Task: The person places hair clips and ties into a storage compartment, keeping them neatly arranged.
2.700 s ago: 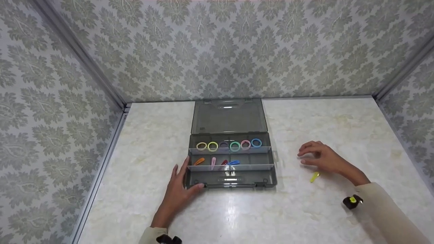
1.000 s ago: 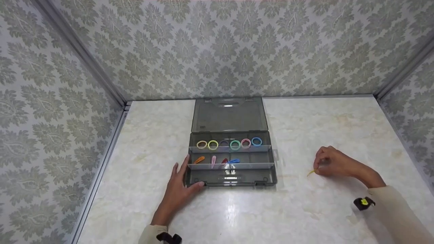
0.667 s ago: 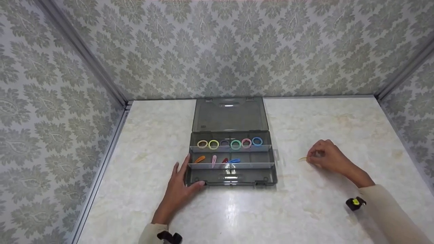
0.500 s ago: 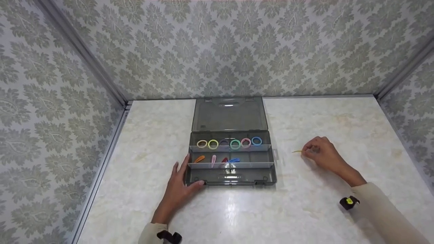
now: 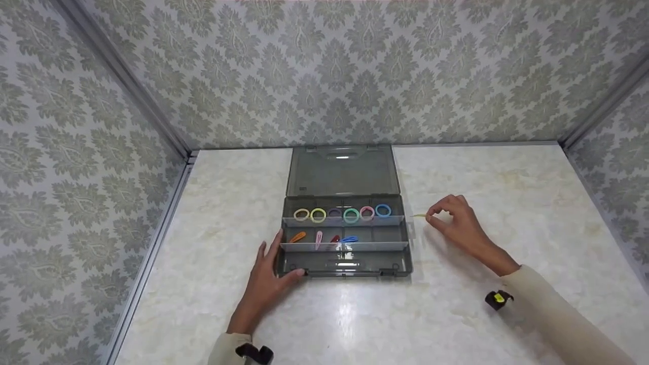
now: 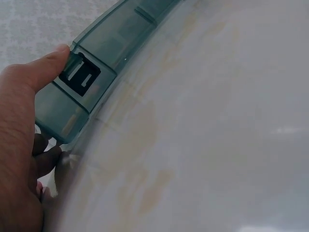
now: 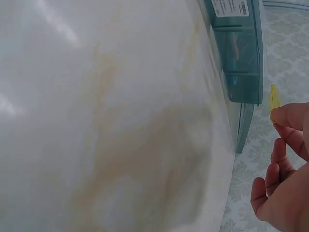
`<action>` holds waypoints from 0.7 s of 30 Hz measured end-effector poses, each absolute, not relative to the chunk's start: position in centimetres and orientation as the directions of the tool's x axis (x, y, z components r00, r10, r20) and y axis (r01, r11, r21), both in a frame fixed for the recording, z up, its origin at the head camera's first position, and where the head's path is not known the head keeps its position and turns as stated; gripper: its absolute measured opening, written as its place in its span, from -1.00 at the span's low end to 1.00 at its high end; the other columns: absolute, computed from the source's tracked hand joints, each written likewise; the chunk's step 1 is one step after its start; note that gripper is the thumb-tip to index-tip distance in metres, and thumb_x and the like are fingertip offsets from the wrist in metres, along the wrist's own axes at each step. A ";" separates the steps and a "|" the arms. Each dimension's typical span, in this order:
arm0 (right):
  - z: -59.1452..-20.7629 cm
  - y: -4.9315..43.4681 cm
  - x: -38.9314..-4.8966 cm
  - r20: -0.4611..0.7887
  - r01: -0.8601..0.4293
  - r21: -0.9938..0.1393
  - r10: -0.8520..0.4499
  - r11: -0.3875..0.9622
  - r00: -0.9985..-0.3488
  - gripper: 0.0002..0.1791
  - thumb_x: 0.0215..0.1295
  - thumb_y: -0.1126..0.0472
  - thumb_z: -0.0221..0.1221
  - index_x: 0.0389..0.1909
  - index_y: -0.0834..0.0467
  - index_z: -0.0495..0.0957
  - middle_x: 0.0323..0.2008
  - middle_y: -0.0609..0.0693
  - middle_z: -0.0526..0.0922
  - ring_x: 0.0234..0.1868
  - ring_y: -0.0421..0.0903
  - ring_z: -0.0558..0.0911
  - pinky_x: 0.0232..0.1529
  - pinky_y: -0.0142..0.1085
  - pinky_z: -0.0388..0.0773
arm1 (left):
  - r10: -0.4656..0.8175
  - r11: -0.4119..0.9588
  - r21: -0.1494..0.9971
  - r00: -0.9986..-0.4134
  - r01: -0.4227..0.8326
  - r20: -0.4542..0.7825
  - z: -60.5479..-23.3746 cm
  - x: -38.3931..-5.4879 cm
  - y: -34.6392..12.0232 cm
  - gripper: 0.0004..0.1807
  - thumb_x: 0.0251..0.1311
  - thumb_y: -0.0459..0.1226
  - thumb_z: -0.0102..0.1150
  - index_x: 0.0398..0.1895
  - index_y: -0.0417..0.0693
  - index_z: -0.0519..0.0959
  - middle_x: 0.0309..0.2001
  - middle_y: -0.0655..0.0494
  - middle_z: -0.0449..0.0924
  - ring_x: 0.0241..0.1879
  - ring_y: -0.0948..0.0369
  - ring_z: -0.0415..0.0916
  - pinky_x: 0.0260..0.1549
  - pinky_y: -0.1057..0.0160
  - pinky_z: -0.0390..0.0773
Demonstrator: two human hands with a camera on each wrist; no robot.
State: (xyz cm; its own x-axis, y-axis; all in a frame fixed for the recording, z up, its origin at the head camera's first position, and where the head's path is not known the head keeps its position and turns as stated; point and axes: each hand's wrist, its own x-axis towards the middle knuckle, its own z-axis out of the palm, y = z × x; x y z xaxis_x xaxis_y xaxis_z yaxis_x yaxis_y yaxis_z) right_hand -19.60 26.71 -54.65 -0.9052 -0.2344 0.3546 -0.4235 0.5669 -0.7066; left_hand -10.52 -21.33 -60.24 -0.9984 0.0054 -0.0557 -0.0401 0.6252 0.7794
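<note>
In the head view my right hand (image 5: 459,223) pinches a yellow snap hair clip (image 5: 419,215) between thumb and fingertips, just right of the storage box. The right wrist view shows the yellow hair clip (image 7: 274,102) pointing up from the pinch. My left hand (image 5: 266,284) holds the front left corner of the grey see-through storage box (image 5: 314,266), its thumb by a front latch (image 6: 81,75). Inside the middle row lie an orange clip (image 5: 298,237), a pink clip (image 5: 318,240), a dark red clip (image 5: 335,239) and a blue clip (image 5: 350,239).
The box lid (image 5: 342,172) lies folded back toward the patterned wall (image 5: 334,76). Several hair ties, among them a green one (image 5: 351,216) and a blue one (image 5: 383,211), line the back row. Thin clear dividers (image 5: 375,246) separate the rows on the marbled table (image 5: 456,314).
My right hand has picked up the yellow hair clip from the table and carried it left and away from me, to the box's right side. My left hand stays at the box corner.
</note>
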 end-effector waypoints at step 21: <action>-55.5 20.5 -20.1 0.408 -0.543 -0.645 -0.357 0.538 -0.840 -0.83 0.32 0.43 0.52 -0.32 0.10 0.78 -0.30 0.02 0.62 -0.16 0.05 0.44 -0.07 -0.13 0.39 | 0.015 0.640 0.769 -0.999 -0.013 -0.030 -60.3 -10.6 -21.4 0.20 0.23 0.27 0.54 0.83 0.34 0.07 0.74 -0.21 0.12 0.74 -0.35 -0.18 0.50 -0.57 0.16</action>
